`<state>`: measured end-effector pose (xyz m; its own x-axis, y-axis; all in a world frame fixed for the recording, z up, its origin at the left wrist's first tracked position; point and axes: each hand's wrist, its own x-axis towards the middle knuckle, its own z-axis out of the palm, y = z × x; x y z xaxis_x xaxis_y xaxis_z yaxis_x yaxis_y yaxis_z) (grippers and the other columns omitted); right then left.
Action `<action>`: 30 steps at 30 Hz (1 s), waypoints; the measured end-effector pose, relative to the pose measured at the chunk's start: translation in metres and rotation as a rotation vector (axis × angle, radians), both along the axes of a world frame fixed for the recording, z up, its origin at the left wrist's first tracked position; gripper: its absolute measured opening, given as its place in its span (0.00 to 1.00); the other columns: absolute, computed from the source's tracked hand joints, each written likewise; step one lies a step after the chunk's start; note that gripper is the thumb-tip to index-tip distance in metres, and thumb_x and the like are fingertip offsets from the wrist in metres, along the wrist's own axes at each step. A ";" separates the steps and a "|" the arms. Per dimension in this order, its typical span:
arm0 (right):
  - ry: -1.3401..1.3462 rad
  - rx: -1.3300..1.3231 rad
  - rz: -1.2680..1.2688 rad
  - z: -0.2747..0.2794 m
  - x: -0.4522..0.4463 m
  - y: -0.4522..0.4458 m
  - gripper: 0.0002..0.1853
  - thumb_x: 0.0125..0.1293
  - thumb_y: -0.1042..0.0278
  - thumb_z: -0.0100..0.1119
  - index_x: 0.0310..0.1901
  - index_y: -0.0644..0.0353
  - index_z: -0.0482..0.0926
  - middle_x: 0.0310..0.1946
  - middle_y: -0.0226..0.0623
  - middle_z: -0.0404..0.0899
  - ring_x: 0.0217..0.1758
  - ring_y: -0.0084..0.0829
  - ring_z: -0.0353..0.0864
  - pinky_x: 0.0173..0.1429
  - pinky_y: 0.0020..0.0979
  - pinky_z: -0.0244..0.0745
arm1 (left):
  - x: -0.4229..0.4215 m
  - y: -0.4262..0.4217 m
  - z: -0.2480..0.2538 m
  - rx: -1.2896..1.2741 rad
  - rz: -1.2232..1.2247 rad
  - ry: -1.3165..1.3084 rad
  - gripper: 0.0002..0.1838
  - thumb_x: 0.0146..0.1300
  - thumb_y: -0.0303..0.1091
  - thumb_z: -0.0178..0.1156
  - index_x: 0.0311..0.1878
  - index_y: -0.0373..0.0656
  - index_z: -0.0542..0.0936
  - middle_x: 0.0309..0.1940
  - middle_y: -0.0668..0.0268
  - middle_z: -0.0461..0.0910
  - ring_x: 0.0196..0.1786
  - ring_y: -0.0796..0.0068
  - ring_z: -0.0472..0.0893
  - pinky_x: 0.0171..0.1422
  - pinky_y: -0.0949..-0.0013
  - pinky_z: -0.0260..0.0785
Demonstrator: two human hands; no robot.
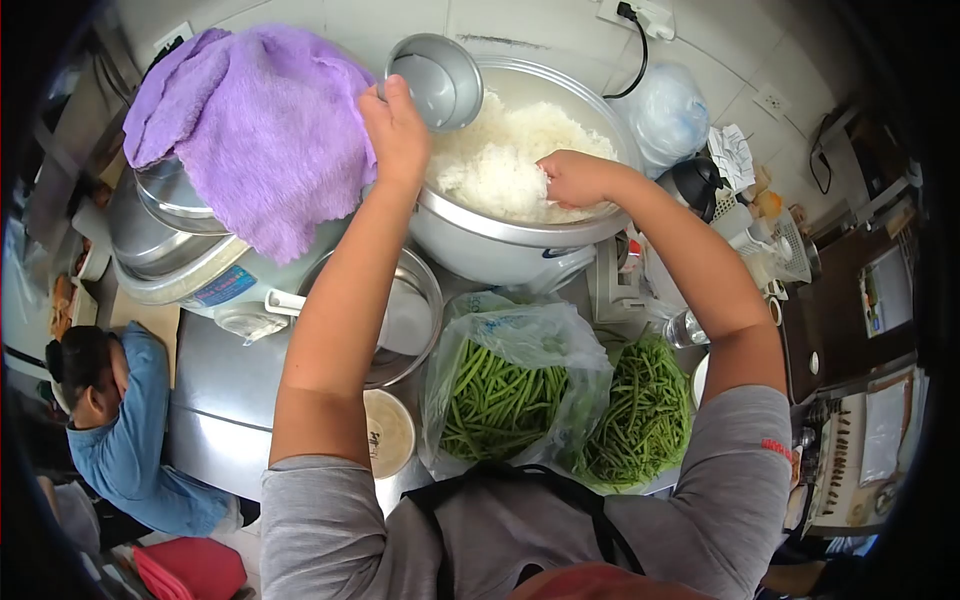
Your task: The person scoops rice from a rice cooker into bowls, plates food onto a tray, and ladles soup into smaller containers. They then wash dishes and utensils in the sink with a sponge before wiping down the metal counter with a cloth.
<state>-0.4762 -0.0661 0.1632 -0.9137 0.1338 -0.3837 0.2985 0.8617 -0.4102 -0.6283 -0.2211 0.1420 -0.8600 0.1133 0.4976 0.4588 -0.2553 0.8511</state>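
My left hand (400, 135) is closed on the rim of a small metal bowl (440, 85), tilted so its inside shows. It is held above the left edge of a large silver rice cooker (475, 228). White cooked rice (510, 150) fills the cooker in a loose heap. My right hand (583, 181) reaches down to the rice at the cooker's right side, its fingers curled. Whatever those fingers grip is hidden by the hand and the rice.
A purple towel (275, 130) drapes over a lidded pot (165, 240) at left. Nearer me are a metal basin (432, 300), a round tub (388, 432), bagged green beans (500, 400) and loose beans (640, 415). A person (140, 430) sits at lower left.
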 end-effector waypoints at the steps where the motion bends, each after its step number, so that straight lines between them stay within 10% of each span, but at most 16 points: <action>1: -0.028 -0.020 -0.056 0.006 -0.001 0.000 0.10 0.50 0.70 0.46 0.34 0.64 0.72 0.19 0.40 0.74 0.19 0.28 0.73 0.24 0.31 0.66 | -0.012 0.005 -0.004 -0.028 -0.038 -0.038 0.26 0.59 0.47 0.45 0.42 0.26 0.63 0.39 0.49 0.67 0.44 0.62 0.68 0.51 0.67 0.58; 8: 0.183 -0.064 -0.406 0.043 0.005 0.019 0.09 0.52 0.73 0.43 0.33 0.66 0.71 0.20 0.40 0.73 0.18 0.28 0.71 0.21 0.30 0.65 | 0.003 0.013 0.007 -0.211 -0.024 -0.173 0.33 0.50 0.46 0.56 0.46 0.23 0.62 0.43 0.46 0.68 0.48 0.57 0.69 0.51 0.64 0.60; 15: 0.654 0.345 -0.432 0.021 -0.020 -0.012 0.22 0.50 0.79 0.41 0.50 0.60 0.63 0.33 0.51 0.75 0.37 0.44 0.76 0.38 0.37 0.69 | 0.002 0.030 -0.006 0.209 -0.793 -0.851 0.25 0.58 0.37 0.50 0.53 0.28 0.61 0.51 0.51 0.65 0.53 0.57 0.67 0.51 0.54 0.64; 30: 0.040 0.749 0.104 0.007 -0.025 -0.030 0.14 0.53 0.71 0.44 0.43 0.51 0.72 0.34 0.37 0.77 0.39 0.38 0.77 0.39 0.38 0.71 | 0.005 0.025 -0.001 0.383 -0.672 -0.733 0.23 0.56 0.33 0.52 0.49 0.23 0.63 0.48 0.50 0.68 0.46 0.58 0.73 0.48 0.59 0.67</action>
<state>-0.5010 -0.0958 0.1704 -0.9473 0.2578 -0.1903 0.1972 0.9372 0.2877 -0.6234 -0.1966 0.1406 -0.7834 0.6214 -0.0128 -0.4671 -0.5750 0.6717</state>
